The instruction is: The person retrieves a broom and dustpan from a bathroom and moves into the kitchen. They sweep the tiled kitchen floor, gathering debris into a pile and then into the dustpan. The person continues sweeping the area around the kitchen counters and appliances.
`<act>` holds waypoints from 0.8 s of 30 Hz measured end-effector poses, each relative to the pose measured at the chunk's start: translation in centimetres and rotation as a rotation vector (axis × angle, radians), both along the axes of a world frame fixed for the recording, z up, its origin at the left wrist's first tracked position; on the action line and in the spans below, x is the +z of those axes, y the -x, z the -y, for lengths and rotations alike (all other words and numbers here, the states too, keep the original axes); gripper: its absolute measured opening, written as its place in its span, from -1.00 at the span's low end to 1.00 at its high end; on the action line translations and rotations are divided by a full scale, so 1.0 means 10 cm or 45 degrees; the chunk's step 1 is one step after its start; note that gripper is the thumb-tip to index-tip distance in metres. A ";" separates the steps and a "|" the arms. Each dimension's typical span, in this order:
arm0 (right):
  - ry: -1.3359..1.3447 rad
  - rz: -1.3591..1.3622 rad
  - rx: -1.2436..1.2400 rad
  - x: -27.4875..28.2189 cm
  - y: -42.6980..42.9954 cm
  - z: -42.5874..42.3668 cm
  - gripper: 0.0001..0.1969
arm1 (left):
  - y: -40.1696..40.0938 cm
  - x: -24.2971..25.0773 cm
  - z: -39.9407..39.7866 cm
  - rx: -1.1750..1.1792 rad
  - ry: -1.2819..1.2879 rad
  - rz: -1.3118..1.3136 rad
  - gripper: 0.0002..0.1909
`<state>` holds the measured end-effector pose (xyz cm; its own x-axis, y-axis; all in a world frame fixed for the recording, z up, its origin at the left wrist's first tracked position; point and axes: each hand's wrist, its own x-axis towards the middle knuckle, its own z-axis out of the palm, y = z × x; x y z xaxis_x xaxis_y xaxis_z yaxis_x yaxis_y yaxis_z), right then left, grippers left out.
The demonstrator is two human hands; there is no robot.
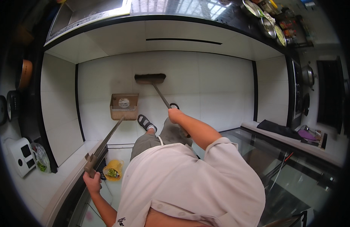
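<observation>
My left hand [92, 183] grips the upper end of a long-handled dustpan's handle [107, 140], at the left. The brown dustpan [124, 115] rests on the floor with its opening towards the far side; a round pale label shows inside it. My right hand [176, 115] is closed around the handle [161, 95] of a broom. The broom head [150, 78], with dark bristles, lies on the tiles beyond the dustpan and a little to its right. Broom and dustpan are apart. Part of the broom handle is hidden behind my right forearm.
White floor tiles [220, 82] run between cabinets on three sides. My sandalled foot [146, 122] stands beside the dustpan. A yellow bag [114, 170] with green scraps sits near my left forearm. Metal bowls [268, 27] line the far-right counter; a pot [308, 75] stands on the right.
</observation>
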<state>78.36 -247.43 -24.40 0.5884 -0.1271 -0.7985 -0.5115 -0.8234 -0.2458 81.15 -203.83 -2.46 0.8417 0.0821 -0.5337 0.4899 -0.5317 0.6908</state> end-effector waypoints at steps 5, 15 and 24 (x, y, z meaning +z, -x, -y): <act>-0.103 -0.157 -0.290 0.57 0.47 0.41 -0.74 | 0.00 -0.15 0.12 -0.058 -0.034 0.043 -0.88; 0.119 -0.038 -1.147 0.87 1.90 1.49 -0.75 | -0.19 -0.26 0.63 -0.122 -0.080 0.043 -0.85; 0.513 -0.154 -1.261 -0.08 2.24 3.10 -0.75 | -0.30 0.10 1.14 -0.022 -0.101 0.129 -0.95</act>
<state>55.92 -278.45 -25.18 -0.0011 -0.7706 -0.6373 -0.9981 -0.0385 0.0483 84.17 -215.22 -1.42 0.8926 0.1057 -0.4382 0.4100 -0.5943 0.6919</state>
